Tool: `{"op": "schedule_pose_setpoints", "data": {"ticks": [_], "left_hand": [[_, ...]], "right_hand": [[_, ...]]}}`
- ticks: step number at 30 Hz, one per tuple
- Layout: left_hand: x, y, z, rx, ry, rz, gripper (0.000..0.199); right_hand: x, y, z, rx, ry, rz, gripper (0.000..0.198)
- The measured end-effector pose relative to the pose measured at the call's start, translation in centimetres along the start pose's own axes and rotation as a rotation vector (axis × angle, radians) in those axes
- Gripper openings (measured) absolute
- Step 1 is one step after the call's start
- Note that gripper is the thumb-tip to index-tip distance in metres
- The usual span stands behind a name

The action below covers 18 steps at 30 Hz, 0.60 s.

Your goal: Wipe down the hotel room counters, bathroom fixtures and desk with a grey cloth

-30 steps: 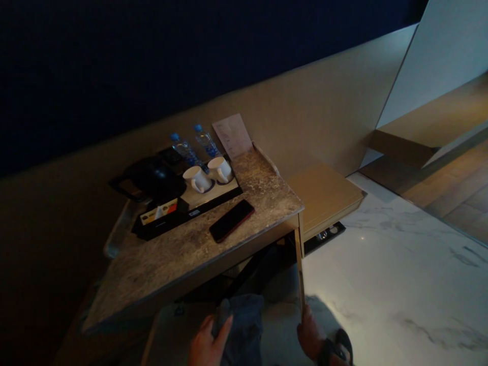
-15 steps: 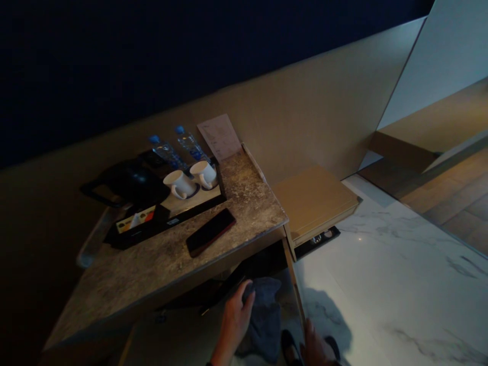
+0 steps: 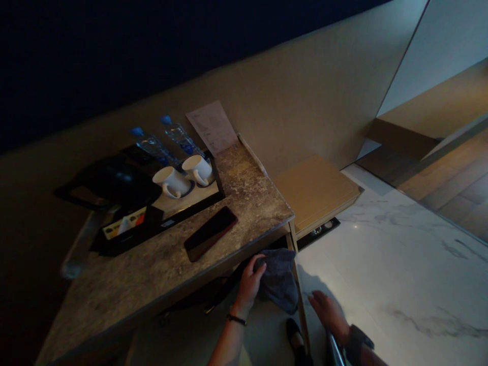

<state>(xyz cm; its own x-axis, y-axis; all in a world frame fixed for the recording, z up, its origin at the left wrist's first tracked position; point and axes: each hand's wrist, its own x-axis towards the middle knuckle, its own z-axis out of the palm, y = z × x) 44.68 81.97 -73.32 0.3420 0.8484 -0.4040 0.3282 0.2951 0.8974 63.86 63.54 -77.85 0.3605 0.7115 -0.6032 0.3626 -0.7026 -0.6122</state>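
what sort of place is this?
Likely a hotel room: a kettle, a tray with two white mugs, and two water bottles are grouped on one stone-look counter.

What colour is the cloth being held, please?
The cloth is dark bluish grey, clearest in the head view.

Left hand [image 3: 250,282] curled, gripping; right hand [image 3: 328,312] apparently outstretched.

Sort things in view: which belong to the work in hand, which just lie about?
In the work: gray cloth in the left hand; wooden panel beside the right hand.
Lying about: phone, white mugs, black kettle, bottles, paper sheet.
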Motion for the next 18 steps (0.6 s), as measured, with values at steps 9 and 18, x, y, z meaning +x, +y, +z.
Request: {"op": "schedule_pose_setpoints", "data": {"ticks": [9,18], "left_hand": [[-1.7,-0.7,1.6,-0.065,0.022,-0.047,0.033],[-5.6,-2.6,1.6,0.198,0.025,-0.071,0.032]], "right_hand": [[4.4,-8.4,-3.4,0.38,-0.055,-0.175,0.062],[3.2,-9.8,-4.6,0.457,-0.168,-0.308,0.049]]}}
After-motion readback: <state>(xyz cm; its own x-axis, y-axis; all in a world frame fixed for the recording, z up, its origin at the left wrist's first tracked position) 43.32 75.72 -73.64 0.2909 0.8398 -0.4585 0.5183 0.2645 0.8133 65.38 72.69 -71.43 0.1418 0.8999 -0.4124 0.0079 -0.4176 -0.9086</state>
